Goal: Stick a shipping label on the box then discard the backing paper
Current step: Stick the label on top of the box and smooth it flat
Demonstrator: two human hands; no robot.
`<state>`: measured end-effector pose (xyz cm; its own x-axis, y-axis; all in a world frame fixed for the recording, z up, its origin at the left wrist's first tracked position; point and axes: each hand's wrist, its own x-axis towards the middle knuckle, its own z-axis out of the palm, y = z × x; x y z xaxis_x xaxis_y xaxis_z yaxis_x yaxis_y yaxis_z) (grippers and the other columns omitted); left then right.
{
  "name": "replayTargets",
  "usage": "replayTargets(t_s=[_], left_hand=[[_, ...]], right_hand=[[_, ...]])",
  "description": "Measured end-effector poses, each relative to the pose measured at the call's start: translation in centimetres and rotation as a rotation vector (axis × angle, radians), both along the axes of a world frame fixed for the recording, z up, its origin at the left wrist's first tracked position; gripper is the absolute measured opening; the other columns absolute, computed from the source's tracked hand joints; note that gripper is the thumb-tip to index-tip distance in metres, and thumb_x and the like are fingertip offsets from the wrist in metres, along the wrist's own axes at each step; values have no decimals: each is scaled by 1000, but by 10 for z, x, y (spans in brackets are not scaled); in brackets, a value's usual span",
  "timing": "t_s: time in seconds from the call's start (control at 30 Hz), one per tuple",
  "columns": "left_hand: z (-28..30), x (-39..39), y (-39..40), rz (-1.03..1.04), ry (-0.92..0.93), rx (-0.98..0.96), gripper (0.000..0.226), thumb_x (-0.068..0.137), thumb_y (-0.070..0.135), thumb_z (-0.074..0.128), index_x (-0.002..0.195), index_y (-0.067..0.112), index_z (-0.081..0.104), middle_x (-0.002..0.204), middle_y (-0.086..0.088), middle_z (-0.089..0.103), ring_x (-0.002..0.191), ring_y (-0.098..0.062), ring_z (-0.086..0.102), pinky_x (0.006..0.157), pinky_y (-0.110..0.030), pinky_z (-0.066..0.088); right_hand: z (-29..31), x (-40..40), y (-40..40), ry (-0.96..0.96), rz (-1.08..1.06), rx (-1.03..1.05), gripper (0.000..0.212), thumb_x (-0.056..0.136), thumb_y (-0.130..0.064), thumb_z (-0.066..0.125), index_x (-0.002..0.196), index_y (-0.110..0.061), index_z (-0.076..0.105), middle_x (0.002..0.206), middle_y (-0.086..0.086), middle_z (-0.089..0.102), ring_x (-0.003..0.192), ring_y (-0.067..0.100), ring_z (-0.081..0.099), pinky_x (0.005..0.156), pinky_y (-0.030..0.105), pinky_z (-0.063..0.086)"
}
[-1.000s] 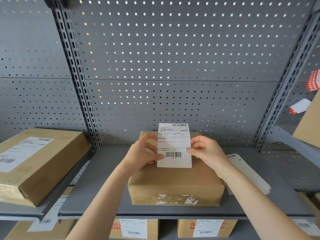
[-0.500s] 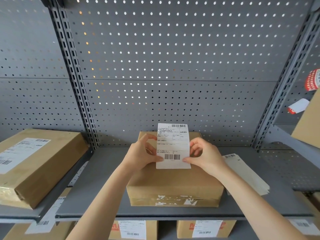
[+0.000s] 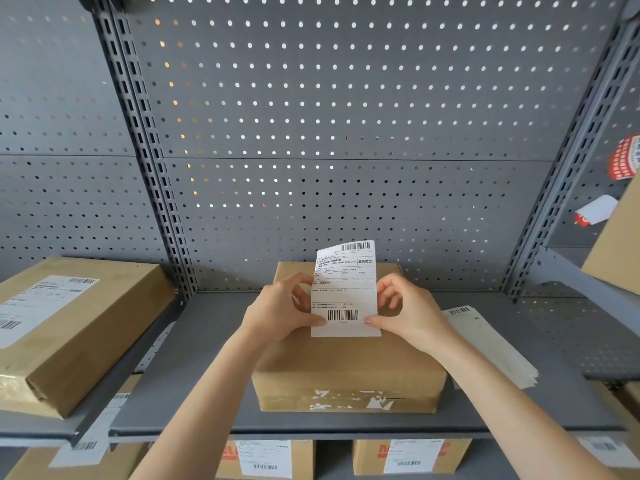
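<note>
A brown cardboard box (image 3: 349, 368) lies on the grey shelf (image 3: 194, 386) in front of me. Above its top I hold a white shipping label (image 3: 344, 289) with barcodes, upright and facing me. My left hand (image 3: 280, 310) pinches its lower left edge, thumb on the front. My right hand (image 3: 412, 313) pinches the lower right edge the same way. The label's top left corner bends back a little. Whether the backing paper is still on it is hidden from me.
A stack of white label sheets (image 3: 491, 344) lies on the shelf right of the box. A labelled brown box (image 3: 69, 327) sits on the left shelf. More labelled boxes (image 3: 408, 455) stand on the shelf below. Perforated grey panels (image 3: 329, 116) close the back.
Both thumbs have slid down to the label's bottom edge near the lower barcode. The label has tilted slightly and its top left corner now curls back.
</note>
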<state>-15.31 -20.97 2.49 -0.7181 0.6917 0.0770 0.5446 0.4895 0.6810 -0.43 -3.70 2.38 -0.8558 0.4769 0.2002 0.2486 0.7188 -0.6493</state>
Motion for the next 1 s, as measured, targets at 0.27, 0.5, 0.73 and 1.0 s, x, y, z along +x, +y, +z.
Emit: replayTargets(t_s=[0.27, 0.5, 0.73, 1.0], left_hand=[[1, -2, -1, -20, -22, 43, 66, 57, 30, 88, 105, 46, 45, 82, 12, 60, 72, -5, 54, 86, -44, 51], [3, -2, 0, -47, -19, 49, 73, 58, 29, 87, 109, 46, 39, 86, 9, 62, 74, -9, 56, 86, -46, 51], [4, -4, 0, -54, -25, 52, 74, 58, 26, 88, 111, 43, 39, 90, 6, 62, 73, -9, 55, 86, -44, 51], [1, -9, 4, -25, -32, 114, 58, 66, 26, 84, 107, 40, 46, 86, 10, 61, 68, -9, 54, 83, -43, 53]], right_hand=[[-2, -2, 1, 2, 4, -10, 44, 69, -31, 81, 102, -28, 52, 97, -13, 61, 88, 11, 56, 72, 23, 42], [0, -3, 1, 6, 13, -34, 58, 68, -29, 82, 114, -33, 46, 98, -14, 62, 89, 12, 55, 73, 25, 42], [1, -7, 2, 7, 18, -50, 59, 68, -28, 82, 113, -35, 44, 98, -14, 62, 90, 14, 56, 78, 29, 44], [1, -13, 7, 44, 7, -80, 49, 70, -27, 81, 105, -28, 47, 96, -9, 64, 88, 15, 57, 72, 22, 42]])
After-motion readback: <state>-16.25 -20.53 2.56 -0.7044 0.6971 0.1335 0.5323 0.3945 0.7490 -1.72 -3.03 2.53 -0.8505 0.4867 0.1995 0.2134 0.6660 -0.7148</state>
